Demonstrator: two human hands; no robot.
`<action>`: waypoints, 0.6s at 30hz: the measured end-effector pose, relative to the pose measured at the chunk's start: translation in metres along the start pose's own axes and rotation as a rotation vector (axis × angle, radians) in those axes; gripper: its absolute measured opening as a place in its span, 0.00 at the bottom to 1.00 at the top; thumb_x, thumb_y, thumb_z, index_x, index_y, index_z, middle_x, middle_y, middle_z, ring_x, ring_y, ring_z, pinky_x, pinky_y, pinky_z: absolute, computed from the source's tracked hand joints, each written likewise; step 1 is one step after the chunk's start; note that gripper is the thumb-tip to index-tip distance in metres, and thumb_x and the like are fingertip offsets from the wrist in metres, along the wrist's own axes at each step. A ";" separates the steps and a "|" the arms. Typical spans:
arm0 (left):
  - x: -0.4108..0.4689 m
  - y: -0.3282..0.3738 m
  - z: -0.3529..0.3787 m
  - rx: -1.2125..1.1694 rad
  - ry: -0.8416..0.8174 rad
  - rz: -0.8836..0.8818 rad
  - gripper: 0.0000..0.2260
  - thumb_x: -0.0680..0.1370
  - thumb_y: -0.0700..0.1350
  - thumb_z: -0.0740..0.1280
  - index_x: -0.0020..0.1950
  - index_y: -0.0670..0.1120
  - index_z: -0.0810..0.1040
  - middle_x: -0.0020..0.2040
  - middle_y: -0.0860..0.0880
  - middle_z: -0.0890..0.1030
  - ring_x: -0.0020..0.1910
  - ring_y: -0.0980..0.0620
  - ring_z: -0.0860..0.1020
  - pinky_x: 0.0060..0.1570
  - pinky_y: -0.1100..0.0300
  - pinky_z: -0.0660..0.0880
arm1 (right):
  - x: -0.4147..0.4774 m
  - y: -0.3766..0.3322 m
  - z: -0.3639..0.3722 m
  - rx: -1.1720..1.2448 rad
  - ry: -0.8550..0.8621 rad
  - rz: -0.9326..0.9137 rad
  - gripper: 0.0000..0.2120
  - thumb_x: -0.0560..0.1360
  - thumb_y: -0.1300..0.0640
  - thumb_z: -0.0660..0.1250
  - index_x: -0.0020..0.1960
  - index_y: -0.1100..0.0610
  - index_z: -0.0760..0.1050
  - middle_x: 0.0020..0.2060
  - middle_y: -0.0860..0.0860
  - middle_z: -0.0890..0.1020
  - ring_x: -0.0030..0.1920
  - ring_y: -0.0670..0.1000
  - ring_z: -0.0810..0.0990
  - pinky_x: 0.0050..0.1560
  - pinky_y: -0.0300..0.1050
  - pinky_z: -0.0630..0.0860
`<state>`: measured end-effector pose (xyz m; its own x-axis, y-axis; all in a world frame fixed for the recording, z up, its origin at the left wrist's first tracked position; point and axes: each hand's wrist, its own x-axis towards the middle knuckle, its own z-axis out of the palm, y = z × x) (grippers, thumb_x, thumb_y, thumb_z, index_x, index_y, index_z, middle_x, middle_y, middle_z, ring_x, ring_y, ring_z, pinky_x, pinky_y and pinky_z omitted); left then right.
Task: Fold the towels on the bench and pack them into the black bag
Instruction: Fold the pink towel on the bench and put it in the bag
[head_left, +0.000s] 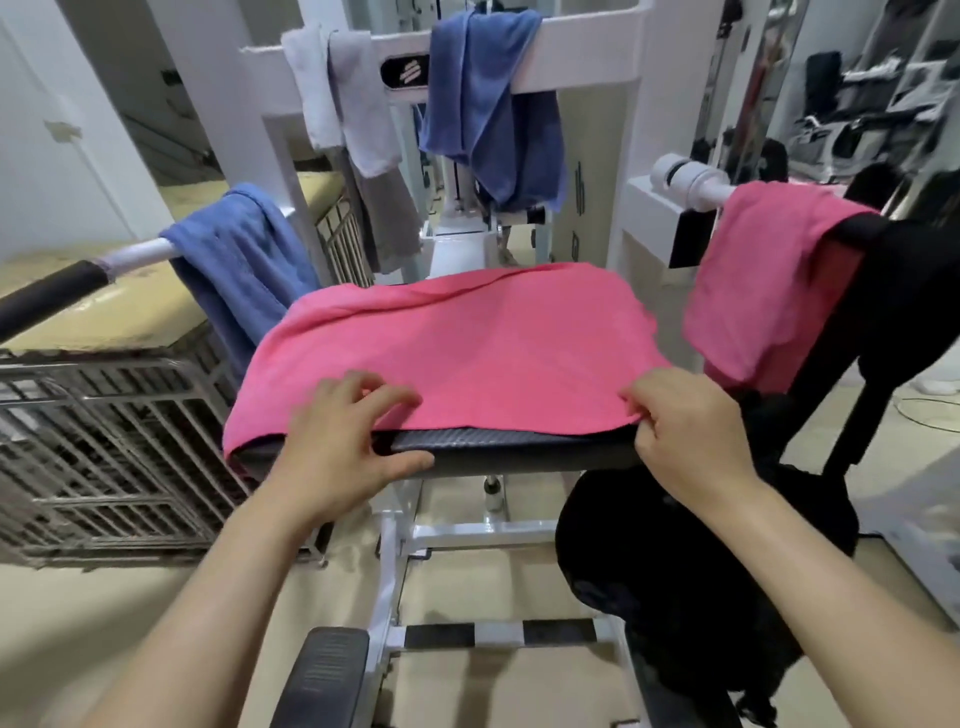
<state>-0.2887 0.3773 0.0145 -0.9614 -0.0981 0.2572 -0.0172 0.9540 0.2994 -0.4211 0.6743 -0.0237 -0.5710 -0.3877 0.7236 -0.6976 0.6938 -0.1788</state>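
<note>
A pink towel (457, 348) lies spread over the black padded bench seat (519, 449), doubled over with a fold line near its far edge. My left hand (343, 441) grips the near left edge of the towel, fingers on top and thumb under the seat's front. My right hand (685, 426) pinches the towel's near right corner. The black bag (675, 571) hangs low on the right, just below my right wrist.
A second pink towel (763, 286) drapes over the right arm bar. A blue towel (239, 265) hangs on the left bar, another blue one (493, 104) and a grey-white one (353, 104) on the white frame behind. A metal cage (104, 457) stands at left.
</note>
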 end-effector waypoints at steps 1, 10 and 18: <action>-0.001 0.001 0.008 0.002 0.024 0.007 0.23 0.65 0.66 0.67 0.56 0.58 0.80 0.51 0.55 0.76 0.51 0.51 0.72 0.51 0.52 0.70 | -0.003 0.001 -0.002 -0.008 0.007 -0.011 0.11 0.60 0.65 0.55 0.34 0.61 0.76 0.30 0.54 0.77 0.32 0.59 0.77 0.34 0.51 0.70; -0.030 0.017 -0.002 -0.267 -0.048 -0.021 0.04 0.77 0.45 0.69 0.45 0.52 0.83 0.37 0.57 0.83 0.38 0.60 0.80 0.41 0.61 0.77 | 0.005 -0.020 -0.048 -0.109 -0.397 0.088 0.08 0.62 0.53 0.57 0.37 0.48 0.74 0.37 0.44 0.78 0.40 0.49 0.76 0.49 0.50 0.65; 0.040 -0.054 -0.033 -0.064 0.333 -0.337 0.06 0.76 0.46 0.68 0.50 0.52 0.84 0.46 0.51 0.84 0.45 0.49 0.79 0.49 0.54 0.74 | 0.096 -0.092 -0.007 0.255 -0.532 0.045 0.11 0.76 0.53 0.62 0.56 0.49 0.79 0.51 0.45 0.81 0.52 0.49 0.78 0.52 0.47 0.73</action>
<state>-0.3174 0.3119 0.0392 -0.7644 -0.4944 0.4138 -0.2860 0.8352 0.4697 -0.4089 0.5776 0.0669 -0.6950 -0.6579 0.2899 -0.7121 0.5742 -0.4041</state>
